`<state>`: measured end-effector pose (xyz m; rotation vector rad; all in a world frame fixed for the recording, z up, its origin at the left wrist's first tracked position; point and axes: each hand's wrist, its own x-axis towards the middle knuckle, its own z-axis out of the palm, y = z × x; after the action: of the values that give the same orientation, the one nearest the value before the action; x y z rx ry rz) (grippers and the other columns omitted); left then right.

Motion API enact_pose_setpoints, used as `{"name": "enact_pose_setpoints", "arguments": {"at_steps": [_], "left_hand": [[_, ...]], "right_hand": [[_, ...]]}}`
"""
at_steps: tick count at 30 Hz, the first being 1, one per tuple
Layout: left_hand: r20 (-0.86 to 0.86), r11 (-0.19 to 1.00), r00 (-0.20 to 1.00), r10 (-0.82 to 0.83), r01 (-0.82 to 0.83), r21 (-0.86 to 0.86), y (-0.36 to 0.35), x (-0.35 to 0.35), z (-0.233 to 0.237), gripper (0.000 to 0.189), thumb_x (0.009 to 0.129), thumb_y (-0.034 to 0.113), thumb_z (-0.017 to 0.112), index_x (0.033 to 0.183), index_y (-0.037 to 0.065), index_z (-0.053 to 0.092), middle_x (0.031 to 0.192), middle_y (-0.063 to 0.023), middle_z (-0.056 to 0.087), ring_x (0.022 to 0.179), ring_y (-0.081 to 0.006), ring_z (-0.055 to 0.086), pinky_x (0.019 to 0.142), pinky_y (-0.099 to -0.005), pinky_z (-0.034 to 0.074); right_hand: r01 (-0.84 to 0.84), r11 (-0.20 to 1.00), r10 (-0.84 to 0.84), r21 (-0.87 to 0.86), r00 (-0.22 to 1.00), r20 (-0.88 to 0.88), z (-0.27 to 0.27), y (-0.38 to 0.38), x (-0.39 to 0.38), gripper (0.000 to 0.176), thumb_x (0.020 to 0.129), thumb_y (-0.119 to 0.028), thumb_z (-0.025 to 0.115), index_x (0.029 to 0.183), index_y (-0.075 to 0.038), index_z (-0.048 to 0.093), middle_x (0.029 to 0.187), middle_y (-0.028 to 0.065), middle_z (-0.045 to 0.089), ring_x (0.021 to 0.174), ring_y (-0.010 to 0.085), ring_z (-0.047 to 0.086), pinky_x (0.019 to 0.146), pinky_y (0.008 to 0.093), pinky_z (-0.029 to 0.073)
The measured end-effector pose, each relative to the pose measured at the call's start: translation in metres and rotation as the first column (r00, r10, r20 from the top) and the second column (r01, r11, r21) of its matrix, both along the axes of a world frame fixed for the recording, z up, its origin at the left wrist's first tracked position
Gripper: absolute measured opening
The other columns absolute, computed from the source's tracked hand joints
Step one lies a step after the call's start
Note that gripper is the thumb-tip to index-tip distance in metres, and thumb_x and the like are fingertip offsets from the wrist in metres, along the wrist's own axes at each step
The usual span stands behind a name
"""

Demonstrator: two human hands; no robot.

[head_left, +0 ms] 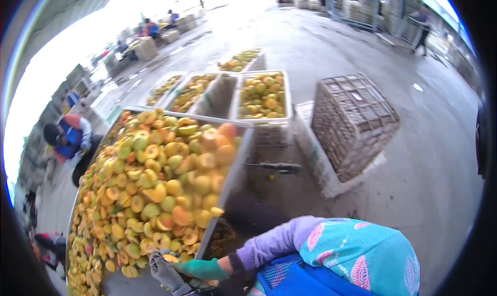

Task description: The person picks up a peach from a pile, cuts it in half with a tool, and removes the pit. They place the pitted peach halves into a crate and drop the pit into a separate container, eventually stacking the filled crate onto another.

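Clock dirs from the hands, 12 = top of view. Largest: table (124, 285), long axis approx. 7-to-1, w/ fruit heap (147, 179) of cut, yellow-orange pcs, mostly 10 to 12 o'clk, right up to the gloves. White crates (263, 121) w/ more fruit, approx. 12–1, just past table's far end. Brown crate (357, 125), slatted, approx. 2 o'clk, on or in a white tray (321, 177) (can't tell which). Co-worker (72, 140) in blue vest, between 10 and 11, beyond table's far edge. Purple sleeve (274, 241) enters from approx. 3, leads to R hand (203, 269), green glove; fingers part-hidden, opening & hold can't tell. L hand (164, 271), grey glove, at table's near edge; fingers look bunched, grip unclear. Smallest: fruit pc (170, 258), orange, just above L fingers, i.e. 12–1 from L, approx. 10 from R; L nearer. Pc's long axis approx. 10-to-4, partly hidden; held or only adjacent, can't tell.
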<state>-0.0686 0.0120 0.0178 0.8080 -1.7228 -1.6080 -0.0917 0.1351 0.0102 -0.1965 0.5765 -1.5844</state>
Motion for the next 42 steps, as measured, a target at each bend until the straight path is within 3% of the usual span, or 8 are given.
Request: {"name": "enact_pose_setpoints", "arguments": {"at_steps": [14,15,19,24,29,31,34,42], "left_hand": [[0.237,0.859,0.826,-0.512,0.481,0.176,-0.003,0.003,0.020,0.032,0.092,0.034,0.054,0.083,0.006,0.066,0.074,-0.0017,0.061,0.063,-0.0109,0.054,0.057,-0.0260,0.043],[0.294,0.877,0.827,-0.480,0.464,0.125,-0.003,0.005,0.020,0.031,0.093,0.033,0.052,0.084,0.006,0.066,0.071,-0.0012,0.059,0.061,-0.0111,0.052,0.057,-0.0252,0.042],[0.183,0.878,0.863,-0.472,0.479,0.003,-0.002,-0.002,0.013,0.031,0.094,0.030,0.051,0.081,0.005,0.065,0.071,-0.0015,0.059,0.062,-0.0122,0.052,0.058,-0.0256,0.042],[-0.050,0.887,0.975,-0.216,0.175,-0.427,-0.026,0.015,-0.056,0.028,0.095,0.024,0.053,0.085,0.001,0.065,0.084,-0.0078,0.065,0.072,-0.0152,0.059,0.068,-0.0286,0.048],[-0.002,0.935,0.939,-0.344,0.342,0.094,0.005,0.033,0.008,0.024,0.094,0.020,0.053,0.090,0.000,0.065,0.085,-0.0063,0.066,0.074,-0.0136,0.058,0.069,-0.0266,0.046],[-0.112,0.912,0.915,-0.387,0.398,0.104,0.000,0.037,0.001,0.023,0.096,0.015,0.051,0.091,-0.002,0.065,0.086,-0.0064,0.067,0.073,-0.0109,0.057,0.066,-0.0246,0.046],[-0.125,0.891,0.894,-0.429,0.442,0.103,-0.002,0.046,0.007,0.029,0.098,0.020,0.051,0.090,-0.004,0.065,0.079,-0.0090,0.066,0.070,-0.0133,0.060,0.063,-0.0239,0.046],[0.026,0.913,0.916,-0.401,0.397,0.093,-0.004,0.054,0.009,0.044,0.099,0.037,0.048,0.088,-0.001,0.066,0.076,-0.0101,0.064,0.066,-0.0160,0.060,0.060,-0.0274,0.048]], "right_hand": [[-0.140,0.982,0.161,-0.129,0.971,0.176,-0.041,-0.008,-0.021,0.040,0.095,-0.056,0.044,0.088,-0.018,0.054,0.056,0.0001,0.051,0.036,0.0096,0.045,0.032,0.0240,0.038],[0.097,0.995,-0.086,-0.003,0.872,-0.481,-0.066,-0.011,-0.021,0.020,0.093,-0.026,0.050,0.085,-0.012,0.061,0.069,0.0002,0.054,0.054,0.0134,0.050,0.044,0.0293,0.042],[-0.216,0.976,0.217,-0.019,0.966,0.142,-0.024,0.006,-0.011,0.070,0.095,-0.060,0.038,0.102,0.006,0.060,0.062,0.0139,0.059,0.041,0.0221,0.049,0.037,0.0406,0.044],[-0.056,0.983,0.096,0.175,0.968,-0.230,0.009,0.029,-0.009,0.029,0.096,-0.042,0.050,0.087,-0.016,0.058,0.071,-0.0003,0.059,0.057,0.0125,0.056,0.046,0.0282,0.043],[-0.322,0.943,0.333,-0.087,0.914,0.232,-0.013,0.013,0.001,0.041,0.093,-0.054,0.048,0.079,-0.015,0.048,0.055,-0.0003,0.043,0.039,0.0128,0.041,0.037,0.0286,0.036],[0.032,0.993,0.020,0.115,0.902,-0.432,-0.005,0.012,0.024,0.042,0.093,-0.053,0.051,0.078,-0.014,0.048,0.051,-0.0007,0.041,0.037,0.0118,0.039,0.035,0.0286,0.034],[-0.329,0.943,0.331,-0.051,0.910,0.251,0.008,0.017,0.000,0.040,0.095,-0.050,0.051,0.078,-0.014,0.049,0.050,-0.0007,0.042,0.037,0.0129,0.041,0.034,0.0297,0.032],[-0.402,0.905,0.425,-0.139,0.849,0.314,-0.006,0.010,0.005,0.037,0.097,-0.049,0.048,0.080,-0.015,0.050,0.052,-0.0025,0.044,0.039,0.0128,0.043,0.039,0.0281,0.037]]}}
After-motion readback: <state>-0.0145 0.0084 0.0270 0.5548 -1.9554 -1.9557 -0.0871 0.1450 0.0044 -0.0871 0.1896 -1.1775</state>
